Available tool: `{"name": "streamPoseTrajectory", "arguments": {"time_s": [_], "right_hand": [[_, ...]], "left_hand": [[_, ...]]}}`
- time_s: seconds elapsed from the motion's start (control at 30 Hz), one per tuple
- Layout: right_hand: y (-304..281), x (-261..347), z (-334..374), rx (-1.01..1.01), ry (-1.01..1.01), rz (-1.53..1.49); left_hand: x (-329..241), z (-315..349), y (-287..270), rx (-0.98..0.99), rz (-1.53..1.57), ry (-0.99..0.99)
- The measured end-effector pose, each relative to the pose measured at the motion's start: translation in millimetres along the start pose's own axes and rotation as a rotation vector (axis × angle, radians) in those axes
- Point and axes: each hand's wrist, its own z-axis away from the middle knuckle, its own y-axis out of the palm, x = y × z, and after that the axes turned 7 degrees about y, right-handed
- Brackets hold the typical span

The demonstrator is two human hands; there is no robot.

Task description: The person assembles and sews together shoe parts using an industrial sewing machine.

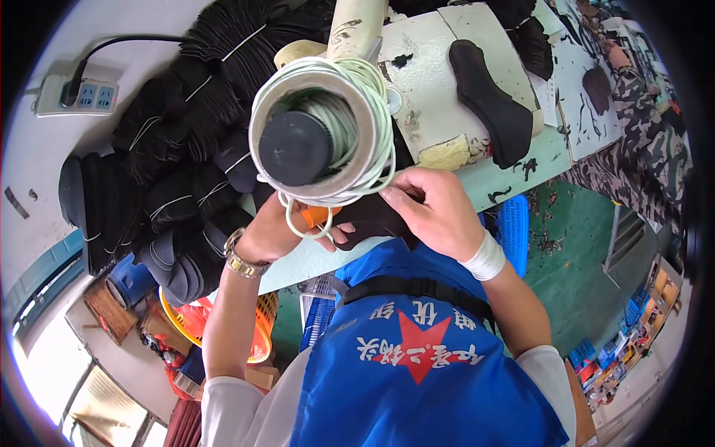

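My left hand (272, 231), with a gold watch on its wrist, is partly hidden behind a spool of pale green cord (376, 112). Its fingers curl at the left edge of a black sheet piece (372, 216), and something orange (319, 216) lies across them; its kind is unclear. A loose loop of cord hangs over these fingers. On the other side, my right hand (439, 208), white band around its wrist, is closed with thumb and finger together at the black piece, just beside the cord. The spool hides part of the piece.
Tied bundles of black pieces (182, 104) pile up at left. One curved black piece (484, 100) lies on the pale machine bed (424, 89), near a yellowish block (443, 153). Below stand an orange basket (264, 316) and a blue crate (514, 231). A wall socket (93, 95) is far left.
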Motion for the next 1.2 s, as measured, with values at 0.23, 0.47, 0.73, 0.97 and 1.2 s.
{"name": "streamPoseTrajectory", "arguments": {"time_s": [0.23, 0.47, 0.73, 0.97, 1.2], "right_hand": [[30.1, -10.3, -23.4, -0.135, -0.028, 0.235], [12.8, -15.0, -20.1, -0.275, -0.046, 0.102], [25.1, -6.1, 34.5, 0.133, 0.405, -0.601], [33.6, -11.0, 29.1, 0.166, 0.384, -0.727], [34.2, -7.2, 28.1, 0.107, 0.58, -0.958]], "left_hand": [[-10.4, -11.6, -45.7, 0.224, -0.263, 0.151], [13.7, -31.2, -22.1, 0.157, -0.285, 0.248], [22.7, -12.4, 14.6, -0.078, 0.175, -0.013], [32.2, -9.9, 4.4, -0.171, 0.28, 0.003], [7.8, -17.0, 18.8, -0.211, 0.182, 0.009]]}}
